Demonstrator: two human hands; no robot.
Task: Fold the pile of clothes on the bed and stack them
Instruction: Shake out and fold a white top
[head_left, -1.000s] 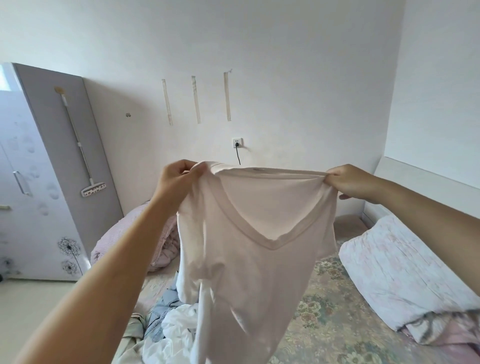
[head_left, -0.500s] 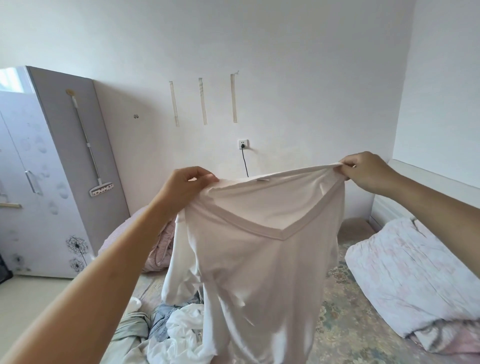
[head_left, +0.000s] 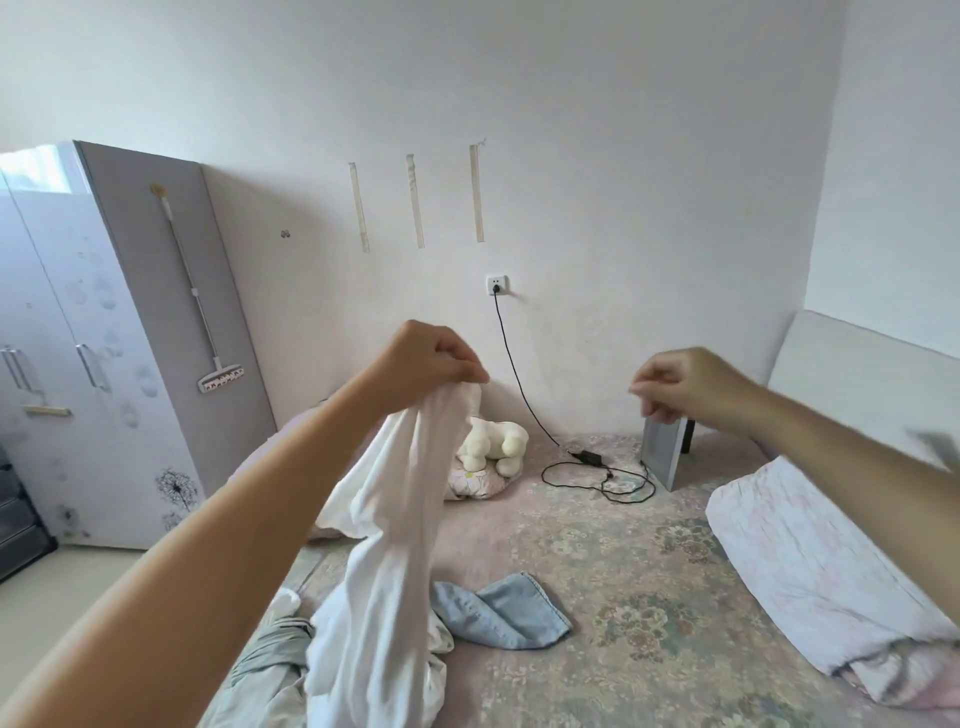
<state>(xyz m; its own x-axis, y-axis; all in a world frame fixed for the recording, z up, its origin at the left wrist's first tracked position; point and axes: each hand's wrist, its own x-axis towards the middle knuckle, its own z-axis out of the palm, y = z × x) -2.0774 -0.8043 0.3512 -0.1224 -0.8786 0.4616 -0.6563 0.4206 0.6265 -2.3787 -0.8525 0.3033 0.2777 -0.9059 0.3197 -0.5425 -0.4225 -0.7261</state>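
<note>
White shirt (head_left: 384, 525) hanging in a bunched column from the left hand (head_left: 431, 361), whose fingers pinch its top edge; its lower end trails into the pile of clothes (head_left: 322, 649) on the bed (head_left: 623, 597). Right hand (head_left: 685, 384) raised apart from the cloth, fingers curled and holding nothing. To fold well, the free hand should probably find the opposite shoulder seam, spread the garment flat on open bed beside the blue denim piece (head_left: 504, 608), then fold. Motion blurs the right fingers, so a thin pinched thread cannot be ruled out. The pile's near part is cut off at the lower edge.
</note>
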